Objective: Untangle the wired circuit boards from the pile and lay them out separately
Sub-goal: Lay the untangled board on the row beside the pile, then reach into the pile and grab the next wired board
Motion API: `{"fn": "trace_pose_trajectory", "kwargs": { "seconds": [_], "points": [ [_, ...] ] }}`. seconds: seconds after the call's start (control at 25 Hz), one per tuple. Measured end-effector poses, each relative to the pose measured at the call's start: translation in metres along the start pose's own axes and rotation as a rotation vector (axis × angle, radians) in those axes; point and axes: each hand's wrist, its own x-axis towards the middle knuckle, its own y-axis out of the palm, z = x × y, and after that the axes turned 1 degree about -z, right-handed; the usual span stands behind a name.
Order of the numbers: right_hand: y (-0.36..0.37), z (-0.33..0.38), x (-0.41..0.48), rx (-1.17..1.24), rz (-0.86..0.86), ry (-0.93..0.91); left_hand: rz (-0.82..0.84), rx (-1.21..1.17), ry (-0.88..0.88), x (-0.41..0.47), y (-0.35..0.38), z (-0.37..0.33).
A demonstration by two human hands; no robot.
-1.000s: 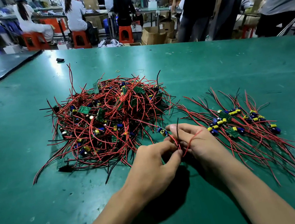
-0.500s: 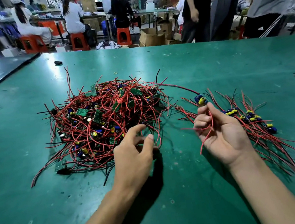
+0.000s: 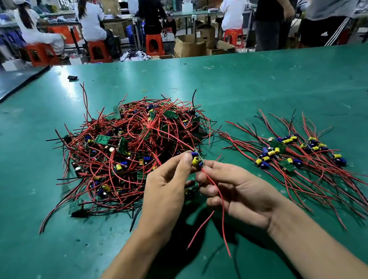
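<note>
The green tabletop (image 3: 265, 85) is being worked over, with the tangled pile (image 3: 132, 151) of red-wired boards lying just beyond and to the left of the fingers (image 3: 185, 162). The laid-out boards (image 3: 298, 154) are being kept apart, well to the right of them. Both forearms are being held low and forward, and the left hand (image 3: 165, 196) and right hand (image 3: 240, 193) are being held close together above the tabletop. One circuit board (image 3: 197, 160) with yellow and blue capacitors is being pinched at the left fingertips, while its red wires (image 3: 222, 216) are being held by the curled right fingers, with the ends hanging below. The board is being judged light and rigid, and its leads thin, springy and likely to snag. It is best being gripped by its edge, not tugged by the wires.
</note>
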Motion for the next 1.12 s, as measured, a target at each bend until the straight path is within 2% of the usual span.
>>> {"fn": "trace_pose_trajectory", "kwargs": {
  "seconds": [0.12,0.24,0.32,0.4,0.48,0.6,0.72,0.88,1.12],
  "points": [
    [-0.005,0.002,0.001,-0.127,-0.07,-0.032,0.001,-0.148,-0.076,0.002,0.0,-0.002],
    [-0.011,0.003,0.006,-0.292,-0.207,-0.189,-0.077,-0.228,-0.129,0.005,0.0,-0.001],
    [-0.014,0.002,0.007,-0.443,-0.276,-0.277,-0.082,-0.147,-0.112,0.005,-0.001,0.001],
    [-0.016,0.0,0.006,-0.615,-0.296,-0.331,-0.019,0.01,-0.077,0.002,-0.001,0.003],
    [-0.017,0.0,0.004,-0.69,-0.29,-0.366,0.058,0.156,-0.064,-0.001,0.001,0.007],
    [-0.02,0.004,0.004,-0.616,-0.312,-0.386,0.145,0.156,-0.112,-0.003,0.002,0.007],
    [-0.021,0.006,0.004,-0.501,-0.345,-0.303,0.197,0.11,-0.182,0.0,0.0,0.004],
    [-0.015,-0.001,0.005,-0.422,-0.324,-0.274,0.213,0.032,-0.28,0.001,-0.001,0.004],
    [-0.013,-0.002,0.005,-0.345,-0.297,-0.223,0.192,-0.01,-0.311,0.0,0.0,0.007]
  ]
}}
